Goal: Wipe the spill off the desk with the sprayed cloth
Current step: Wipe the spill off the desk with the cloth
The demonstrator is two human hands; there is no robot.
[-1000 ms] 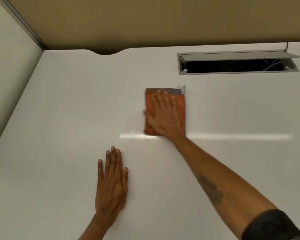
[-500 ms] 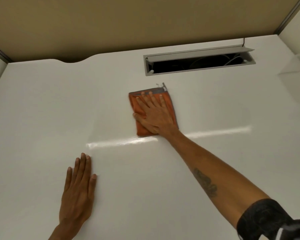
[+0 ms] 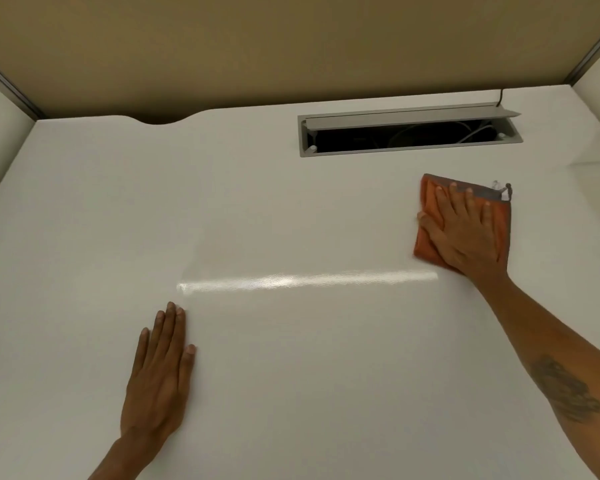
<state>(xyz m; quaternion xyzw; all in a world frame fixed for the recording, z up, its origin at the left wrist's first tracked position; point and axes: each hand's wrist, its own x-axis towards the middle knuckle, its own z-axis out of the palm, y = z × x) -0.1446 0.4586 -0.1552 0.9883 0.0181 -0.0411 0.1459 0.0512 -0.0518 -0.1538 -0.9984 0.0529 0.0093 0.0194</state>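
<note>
two hands on the counter point(image 3: 84, 220), both flat. cloth point(image 3: 426, 244) is orange with a grey hem strip along its far edge, folded into a small pad, sitting right of centre in the frame, just below the open cable tray point(image 3: 409, 131) but apart from it.

handling, my read: soft, light, limp microfibre, damp if sprayed. no stiffness, so it bunches if pushed from an edge. best control is palm flat on top, fingers spread to pin the corners, drag rather than shove. counter looks smooth and glossy, so the pad should slide easily; pressure does the work, not grip. small hang loop point(image 3: 504, 192) sticks out at the upper right corner, not useful for wiping.

right hand point(image 3: 465, 233): fully spread, palm down, pressed on the cloth, fingertips reaching the grey hem. covers most of the pad; orange shows on the left side and along the right edge. not pinching anything.

left hand point(image 3: 158, 379): lower left of frame, flat on bare counter, fingers together and extended, holding nothing. looks like bracing.

spill itself: can't make it out. only a bright light streak point(image 3: 309, 280) across mid-frame.
</note>
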